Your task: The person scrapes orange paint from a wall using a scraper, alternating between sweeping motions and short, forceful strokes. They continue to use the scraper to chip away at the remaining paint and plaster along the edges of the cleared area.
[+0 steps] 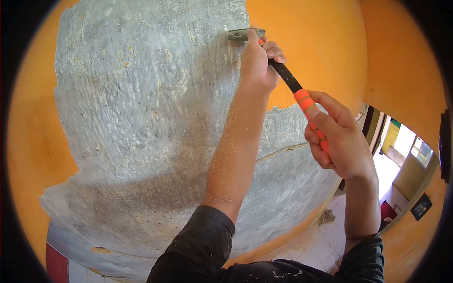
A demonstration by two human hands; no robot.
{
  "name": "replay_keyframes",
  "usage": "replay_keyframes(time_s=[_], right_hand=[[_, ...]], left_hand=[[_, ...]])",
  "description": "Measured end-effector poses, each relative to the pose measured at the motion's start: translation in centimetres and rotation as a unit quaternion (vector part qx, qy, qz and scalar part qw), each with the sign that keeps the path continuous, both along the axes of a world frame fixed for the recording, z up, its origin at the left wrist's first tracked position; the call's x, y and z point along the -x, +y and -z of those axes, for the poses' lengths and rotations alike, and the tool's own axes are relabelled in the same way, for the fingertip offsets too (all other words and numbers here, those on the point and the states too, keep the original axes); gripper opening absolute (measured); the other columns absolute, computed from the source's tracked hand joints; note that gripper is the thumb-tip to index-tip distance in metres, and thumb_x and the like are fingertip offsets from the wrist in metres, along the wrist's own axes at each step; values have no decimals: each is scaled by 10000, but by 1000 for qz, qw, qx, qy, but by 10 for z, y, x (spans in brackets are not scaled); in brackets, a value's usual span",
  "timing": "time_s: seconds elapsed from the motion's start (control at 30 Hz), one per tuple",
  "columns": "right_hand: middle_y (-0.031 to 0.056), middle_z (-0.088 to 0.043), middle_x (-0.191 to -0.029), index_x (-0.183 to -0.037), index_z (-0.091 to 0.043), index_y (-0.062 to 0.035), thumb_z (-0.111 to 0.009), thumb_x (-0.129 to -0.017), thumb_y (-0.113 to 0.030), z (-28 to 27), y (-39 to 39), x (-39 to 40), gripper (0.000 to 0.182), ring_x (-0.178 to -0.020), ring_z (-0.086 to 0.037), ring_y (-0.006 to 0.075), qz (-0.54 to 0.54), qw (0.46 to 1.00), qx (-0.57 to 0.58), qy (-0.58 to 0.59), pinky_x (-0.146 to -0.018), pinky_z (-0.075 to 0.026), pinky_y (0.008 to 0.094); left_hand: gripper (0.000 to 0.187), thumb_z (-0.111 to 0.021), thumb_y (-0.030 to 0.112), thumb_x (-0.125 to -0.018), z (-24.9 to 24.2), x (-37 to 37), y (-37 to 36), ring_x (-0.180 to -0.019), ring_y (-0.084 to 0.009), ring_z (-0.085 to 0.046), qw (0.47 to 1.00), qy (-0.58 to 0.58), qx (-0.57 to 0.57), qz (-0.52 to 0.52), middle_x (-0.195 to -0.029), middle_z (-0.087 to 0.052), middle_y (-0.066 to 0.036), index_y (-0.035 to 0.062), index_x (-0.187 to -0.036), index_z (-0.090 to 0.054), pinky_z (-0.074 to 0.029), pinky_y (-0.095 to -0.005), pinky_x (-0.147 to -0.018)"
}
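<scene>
A long-handled paint scraper [289, 78] with a black shaft and an orange grip is held in both hands against the wall. Its wide metal head [239, 35] lies at the upper edge between bare grey plaster [141, 94] and orange paint [306, 42]. Close behind the head, my left hand [260, 61] is wrapped round the shaft, thumb up near the blade. My right hand [342, 134] grips the orange handle lower down. Pale flakes dust the left forearm. The blade's edge against the wall cannot be made out exactly.
A thin cable [283, 150] crosses the lower wall. Right of it, a doorway [396, 155] leads to a bright space. A small dark plate [421, 206] is on the right wall. Debris [326, 217] lies on the tiled floor [314, 240].
</scene>
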State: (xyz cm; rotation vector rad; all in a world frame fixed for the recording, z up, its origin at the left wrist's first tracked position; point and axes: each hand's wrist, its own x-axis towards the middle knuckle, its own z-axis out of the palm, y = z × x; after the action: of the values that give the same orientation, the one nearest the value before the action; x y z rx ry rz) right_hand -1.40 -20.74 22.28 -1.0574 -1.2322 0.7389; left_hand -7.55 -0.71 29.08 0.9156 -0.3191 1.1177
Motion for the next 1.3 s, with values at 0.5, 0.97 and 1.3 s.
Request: replay_keyframes(time_s=[0.5,0.97,1.3], right_hand=[[-3,-461,-593,-1335,-458,3,-494,-993,-230,17,-6,1,415,-388,-421,71,8,997,17,-73,-353,-310,247],[7,-483,-639,-1314,-482,-10,-504,-1006,-288,-20,15,-8,415,-387,-413,67,5,998,-26,-63,-348,-293,228],[-1,-466,-613,-1328,-457,-25,-497,-1005,-259,-26,23,-4,400,-401,-415,67,-19,998,-43,-35,-350,-290,232]], left_hand=[[369,-342,417,-1056,25,7,-6,-497,-60,-323,999,-5,38,0,-607,-297,46,109,-856,-384,-325,-218,-456],[320,-360,367,-1059,-37,0,-1,-493,-62,-326,999,-30,-32,-32,-616,-309,41,103,-880,-370,-336,-223,-462],[329,-351,369,-1060,-47,0,5,-494,-63,-317,997,-6,-57,-46,-617,-308,49,98,-875,-379,-339,-219,-450]])
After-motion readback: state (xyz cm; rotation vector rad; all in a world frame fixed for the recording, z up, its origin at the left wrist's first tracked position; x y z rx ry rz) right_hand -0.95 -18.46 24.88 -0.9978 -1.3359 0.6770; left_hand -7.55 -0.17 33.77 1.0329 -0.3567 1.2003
